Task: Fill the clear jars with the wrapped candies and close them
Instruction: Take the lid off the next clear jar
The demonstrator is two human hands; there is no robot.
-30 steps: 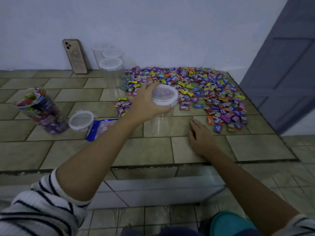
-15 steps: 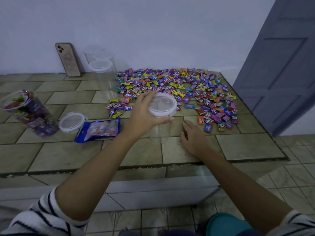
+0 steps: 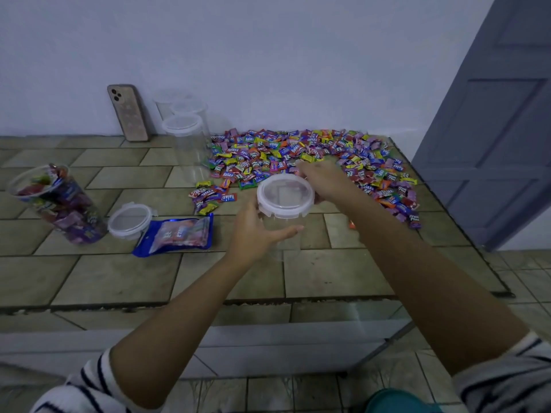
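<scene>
Head view. Gripping empty clear jar [image 3: 287, 244] round its wall with left hand [image 3: 253, 234], at mid-counter [image 3: 89, 278]. Pinching far rim of seated lid [image 3: 285, 194] with right hand [image 3: 320, 180]. Just behind: wrapped candies [image 3: 298, 153], spread loose. Far left: filled jar [image 3: 59, 204], open, loose lid [image 3: 129, 220] and blue bag [image 3: 179, 234] beside. Spare jars [image 3: 186, 138] and phone [image 3: 128, 113] against wall [image 3: 268, 55].

A filled jar [image 3: 59, 204] sits left of a loose lid [image 3: 129, 216] and pouch [image 3: 176, 234], with candies [image 3: 298, 153] spread behind the lidded jar [image 3: 285, 201].
</scene>
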